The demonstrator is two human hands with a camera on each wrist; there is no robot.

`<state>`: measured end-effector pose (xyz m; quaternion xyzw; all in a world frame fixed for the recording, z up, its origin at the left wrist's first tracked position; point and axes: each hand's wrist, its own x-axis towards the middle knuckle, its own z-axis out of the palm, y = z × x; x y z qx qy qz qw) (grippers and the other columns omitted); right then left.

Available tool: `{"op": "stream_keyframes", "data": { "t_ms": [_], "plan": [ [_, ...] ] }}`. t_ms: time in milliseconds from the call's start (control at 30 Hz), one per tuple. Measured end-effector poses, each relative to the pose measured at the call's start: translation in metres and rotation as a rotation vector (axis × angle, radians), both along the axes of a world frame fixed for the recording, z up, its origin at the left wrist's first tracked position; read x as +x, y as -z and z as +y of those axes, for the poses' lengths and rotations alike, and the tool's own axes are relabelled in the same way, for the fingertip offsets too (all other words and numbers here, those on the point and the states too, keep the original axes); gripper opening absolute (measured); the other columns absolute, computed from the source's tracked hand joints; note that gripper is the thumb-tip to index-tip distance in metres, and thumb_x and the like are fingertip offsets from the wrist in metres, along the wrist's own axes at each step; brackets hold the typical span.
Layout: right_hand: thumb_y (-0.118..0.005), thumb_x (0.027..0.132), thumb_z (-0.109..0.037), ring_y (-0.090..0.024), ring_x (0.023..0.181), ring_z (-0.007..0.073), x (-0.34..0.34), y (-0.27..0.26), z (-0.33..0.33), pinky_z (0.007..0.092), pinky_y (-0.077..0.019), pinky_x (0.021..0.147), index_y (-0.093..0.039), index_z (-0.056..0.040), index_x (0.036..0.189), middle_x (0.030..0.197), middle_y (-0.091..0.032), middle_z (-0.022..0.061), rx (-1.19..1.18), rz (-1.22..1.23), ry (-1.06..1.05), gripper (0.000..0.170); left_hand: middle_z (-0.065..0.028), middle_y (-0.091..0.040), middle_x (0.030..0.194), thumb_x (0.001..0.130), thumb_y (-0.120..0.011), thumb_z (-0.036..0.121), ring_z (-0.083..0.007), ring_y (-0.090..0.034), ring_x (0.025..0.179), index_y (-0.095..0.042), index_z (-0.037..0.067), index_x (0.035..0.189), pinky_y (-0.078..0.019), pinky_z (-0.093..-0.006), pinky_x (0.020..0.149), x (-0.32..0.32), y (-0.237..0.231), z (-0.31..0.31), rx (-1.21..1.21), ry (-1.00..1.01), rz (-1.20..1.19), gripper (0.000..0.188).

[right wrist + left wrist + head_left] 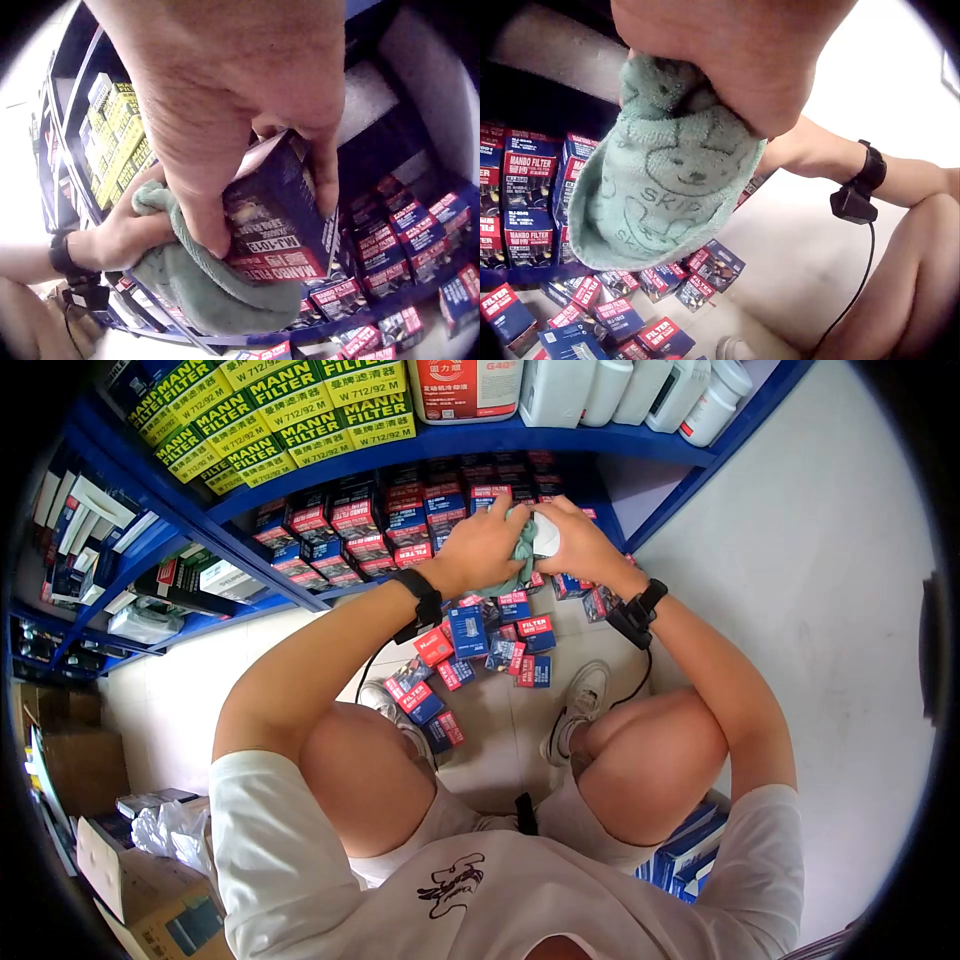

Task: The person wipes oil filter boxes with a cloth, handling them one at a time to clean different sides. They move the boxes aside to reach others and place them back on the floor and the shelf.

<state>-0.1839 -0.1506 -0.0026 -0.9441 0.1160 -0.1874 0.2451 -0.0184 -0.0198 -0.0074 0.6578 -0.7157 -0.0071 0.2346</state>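
Observation:
My right hand (580,546) grips a blue-and-red filter box (274,217) marked MJ-1013, its fingers and thumb spread over opposite sides. In the head view the box shows only a pale end between the two hands. Against it my left hand (487,550) holds a green terry cloth (664,184) printed with cartoon faces, bunched in the fingers and hanging down. In the right wrist view, the cloth lies along the box's lower left edge, beside my right thumb. Both hands are raised in front of the lower shelf, above loose filter boxes (468,632) on the floor.
Stacked red-and-blue filter boxes (350,515) fill much of the lower shelf. Yellow-green filter boxes (290,420) and white bottles (605,390) stand on the blue shelf (560,440) above. A white wall (800,610) rises at right. Open cardboard cartons (150,900) sit at lower left.

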Motion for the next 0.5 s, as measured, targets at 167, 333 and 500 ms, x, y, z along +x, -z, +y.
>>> {"op": "stream_keyframes", "data": {
  "t_ms": [167,333,500],
  "plan": [
    [-0.088,0.059,-0.021,-0.056,0.105,0.0366,-0.002,-0.008,0.004,0.0416,-0.0472,0.091,-0.057,-0.0019,0.123,0.108,-0.053,0.0155,0.035,0.019,0.006,0.073,-0.022,-0.05,0.115,0.071,-0.079,0.016,-0.0437,-0.062,0.096,-0.044,0.005,0.121,-0.0536,-0.0514,0.079,0.0,-0.003,-0.002,-0.015,-0.056,-0.064,0.063],
    [-0.088,0.06,-0.026,-0.056,0.107,0.0373,0.001,-0.013,0.018,0.0437,-0.0489,0.089,-0.057,-0.0037,0.123,0.107,-0.054,0.0151,-0.063,0.037,-0.014,0.074,-0.0221,-0.05,0.115,0.071,-0.08,0.017,-0.0431,-0.062,0.096,-0.043,0.005,0.122,-0.0545,-0.0513,0.079,0.01,0.007,-0.004,0.039,-0.11,-0.092,0.064],
    [-0.086,0.059,-0.028,-0.056,0.108,0.0372,0.003,-0.006,0.002,0.045,-0.049,0.088,-0.057,-0.0039,0.122,0.109,-0.057,0.0157,-0.018,0.078,0.047,0.074,-0.0219,-0.05,0.115,0.071,-0.08,0.02,-0.0427,-0.063,0.095,-0.044,0.005,0.122,-0.0554,-0.0503,0.076,0.001,-0.001,-0.003,0.082,-0.061,-0.111,0.065]
  ]
}}
